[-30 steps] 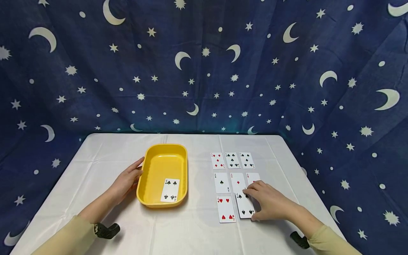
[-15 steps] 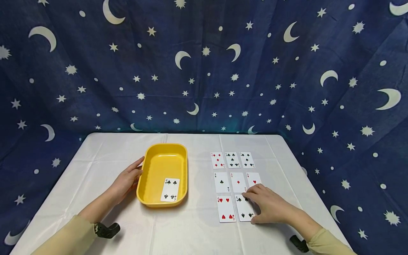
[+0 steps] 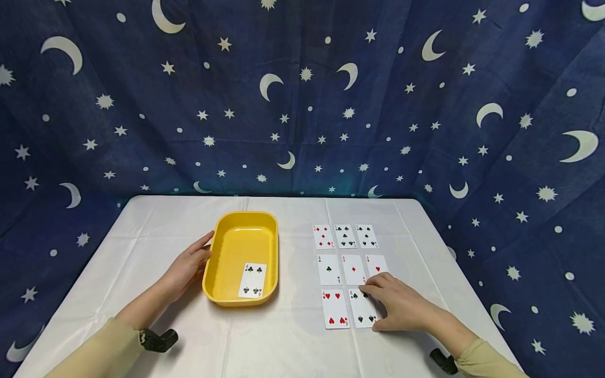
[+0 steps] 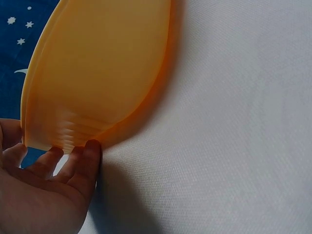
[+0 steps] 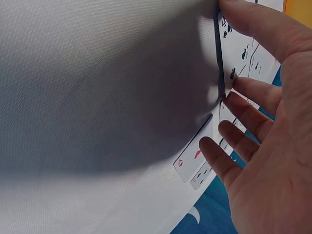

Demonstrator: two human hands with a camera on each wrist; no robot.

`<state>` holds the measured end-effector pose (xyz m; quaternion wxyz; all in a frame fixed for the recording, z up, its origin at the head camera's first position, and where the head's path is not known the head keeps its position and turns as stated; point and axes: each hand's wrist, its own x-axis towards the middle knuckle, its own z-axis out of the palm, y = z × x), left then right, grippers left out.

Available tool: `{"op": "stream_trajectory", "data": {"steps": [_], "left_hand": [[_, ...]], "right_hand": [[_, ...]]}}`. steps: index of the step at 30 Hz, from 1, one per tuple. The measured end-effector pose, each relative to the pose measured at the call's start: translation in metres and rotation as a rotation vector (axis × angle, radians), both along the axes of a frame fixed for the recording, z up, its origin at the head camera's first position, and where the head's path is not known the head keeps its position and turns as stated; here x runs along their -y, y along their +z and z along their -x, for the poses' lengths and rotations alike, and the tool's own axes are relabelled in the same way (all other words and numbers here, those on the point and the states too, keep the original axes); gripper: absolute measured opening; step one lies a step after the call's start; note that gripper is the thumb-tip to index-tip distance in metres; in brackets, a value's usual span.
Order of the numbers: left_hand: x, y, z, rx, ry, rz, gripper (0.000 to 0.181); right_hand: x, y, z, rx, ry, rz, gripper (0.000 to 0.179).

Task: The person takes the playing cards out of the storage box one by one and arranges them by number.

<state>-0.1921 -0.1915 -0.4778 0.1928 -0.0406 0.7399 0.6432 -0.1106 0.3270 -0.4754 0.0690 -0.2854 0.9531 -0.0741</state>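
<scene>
In the head view, my right hand (image 3: 399, 304) holds the four of spades (image 3: 361, 312) at its upper and lower ends, thumb at the lower right corner. That card lies beside the four of hearts (image 3: 335, 315), just below the ace of diamonds (image 3: 352, 268). The right wrist view shows the thumb and index finger at the card's ends, the other fingers spread. At the left, my left hand (image 3: 186, 270) touches the outer side of a yellow tray (image 3: 229, 247); its fingertips (image 4: 91, 146) rest along the wall. A four of clubs (image 3: 252, 281) lies in the tray.
An ace of clubs (image 3: 329, 270) and an ace of hearts (image 3: 376, 264) flank the ace of diamonds. Behind them lies a row with a diamonds card (image 3: 323, 237), a clubs card (image 3: 345, 236) and a spades card (image 3: 366, 236). A starry blue cloth (image 3: 302, 105) hangs beyond the table.
The four of spades has moved down slightly and now sits flat beside the four of hearts, no longer overlapping the ace of diamonds. My left hand and the tray have stayed put.
</scene>
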Motion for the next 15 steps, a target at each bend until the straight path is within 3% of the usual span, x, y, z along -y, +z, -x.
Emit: {"op": "stream_trajectory", "data": {"steps": [15], "left_hand": [[0.0003, 0.0004, -0.0004, -0.007, -0.006, 0.002, 0.065]], "right_hand": [[-0.0008, 0.0035, 0.0002, 0.006, -0.006, 0.009, 0.086]]}}
